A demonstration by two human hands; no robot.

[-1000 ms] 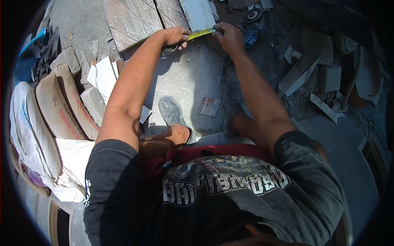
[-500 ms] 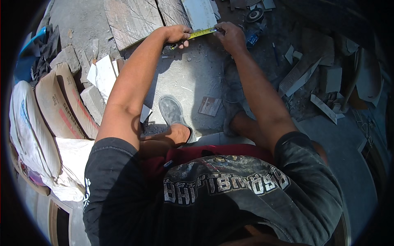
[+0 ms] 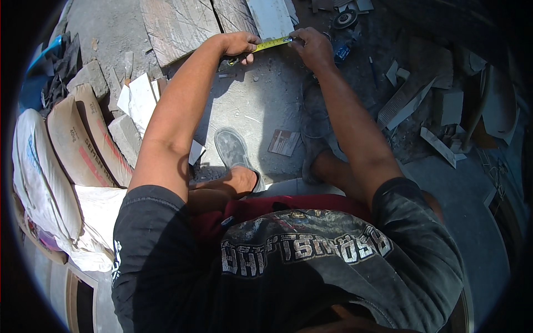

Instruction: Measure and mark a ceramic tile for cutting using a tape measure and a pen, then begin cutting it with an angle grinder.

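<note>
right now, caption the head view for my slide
Left hand and right hand hold an extended tape measure near a white panel.

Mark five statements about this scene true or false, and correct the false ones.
1. The bare left hand and right hand hold a yellow, strip-like tape measure. True.
2. The tape measure is fully wound in. False: a length spans the hands.
3. Bulky brown paper sacks with red markings are on the person's left. True.
4. The left hand touches the sacks. False: it holds the tape measure.
5. A flat, brown, four-sided tile piece lies between the dark grey shoes. True.
</note>
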